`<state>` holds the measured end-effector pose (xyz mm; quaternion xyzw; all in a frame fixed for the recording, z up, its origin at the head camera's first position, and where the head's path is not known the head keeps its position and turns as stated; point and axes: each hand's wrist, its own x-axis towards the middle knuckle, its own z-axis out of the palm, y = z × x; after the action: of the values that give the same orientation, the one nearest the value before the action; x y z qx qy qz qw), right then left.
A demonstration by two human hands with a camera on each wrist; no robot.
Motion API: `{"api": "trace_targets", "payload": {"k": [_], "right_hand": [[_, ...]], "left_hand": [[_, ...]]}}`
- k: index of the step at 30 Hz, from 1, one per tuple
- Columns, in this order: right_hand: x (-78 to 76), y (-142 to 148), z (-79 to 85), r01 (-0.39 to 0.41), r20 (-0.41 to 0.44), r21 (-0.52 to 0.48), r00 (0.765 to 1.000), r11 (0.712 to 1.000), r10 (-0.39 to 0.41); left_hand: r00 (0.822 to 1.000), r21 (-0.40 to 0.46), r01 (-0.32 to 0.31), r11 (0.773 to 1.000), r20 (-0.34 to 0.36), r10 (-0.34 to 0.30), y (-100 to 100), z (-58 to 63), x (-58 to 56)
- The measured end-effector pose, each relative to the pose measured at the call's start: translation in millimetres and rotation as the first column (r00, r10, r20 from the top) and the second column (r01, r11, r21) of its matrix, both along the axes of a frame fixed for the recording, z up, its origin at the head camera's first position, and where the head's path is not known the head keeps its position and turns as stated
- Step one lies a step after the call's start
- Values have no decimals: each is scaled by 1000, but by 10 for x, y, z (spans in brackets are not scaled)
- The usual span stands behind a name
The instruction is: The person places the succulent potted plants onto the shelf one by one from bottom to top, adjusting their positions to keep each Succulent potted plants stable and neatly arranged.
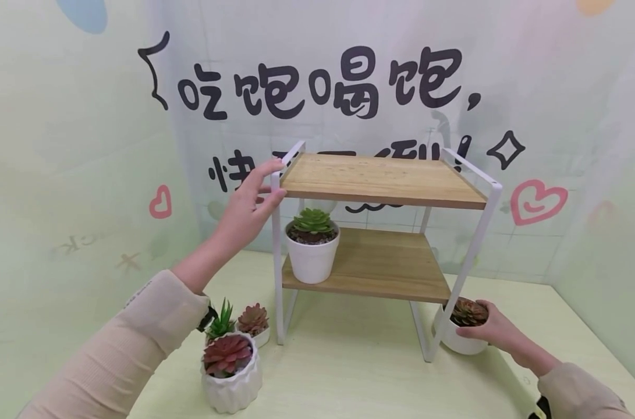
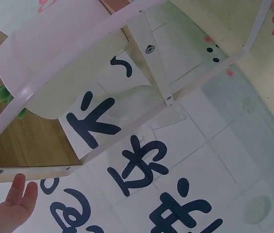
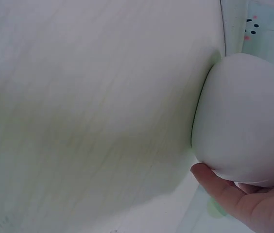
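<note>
A two-tier shelf rack [image 1: 369, 179] with wooden boards and a white metal frame stands in the middle. My left hand [image 1: 246, 206] grips its upper left corner, thumb at the front and fingers over the frame. The left wrist view shows those fingertips [image 2: 16, 187] at the board's edge. My right hand [image 1: 497, 331] holds a round white pot [image 1: 463, 343] with a dark reddish succulent, low beside the rack's right leg. In the right wrist view the thumb lies against this pot [image 3: 244, 121]. A green succulent in a white pot [image 1: 312, 259] sits on the lower board's left end.
At the front left, a ribbed white pot [image 1: 232, 387] holds a red succulent. Behind it are a spiky green plant [image 1: 223, 320] and a small pot with a pinkish succulent [image 1: 253, 320]. A printed curtain [image 1: 317, 35] hangs behind the pale tabletop [image 1: 348, 378].
</note>
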<state>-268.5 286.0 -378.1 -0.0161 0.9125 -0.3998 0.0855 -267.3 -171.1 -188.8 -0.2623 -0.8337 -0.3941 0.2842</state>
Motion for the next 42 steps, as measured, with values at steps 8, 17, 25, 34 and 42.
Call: {"api": "trace_targets", "payload": {"k": [8, 17, 25, 34, 42], "right_hand": [[47, 24, -5, -2, -20, -14, 1000, 1000, 2], [172, 67, 35, 3, -19, 13, 1000, 1000, -3], [419, 101, 210, -43, 15, 17, 999, 999, 43], [736, 135, 451, -155, 19, -2, 988, 988, 156], [896, 41, 564, -324, -49, -45, 946, 945, 322]], "left_hand": [[1000, -3, 2, 1000, 2, -2, 6, -7, -11], [1000, 0, -1, 1000, 6, 1, 9, -2, -3], [1000, 7, -5, 1000, 3, 5, 10, 3, 11], [1000, 13, 2, 1000, -7, -2, 11, 6, 19], [1000, 16, -1, 1000, -1, 1, 14, 9, 21]]}}
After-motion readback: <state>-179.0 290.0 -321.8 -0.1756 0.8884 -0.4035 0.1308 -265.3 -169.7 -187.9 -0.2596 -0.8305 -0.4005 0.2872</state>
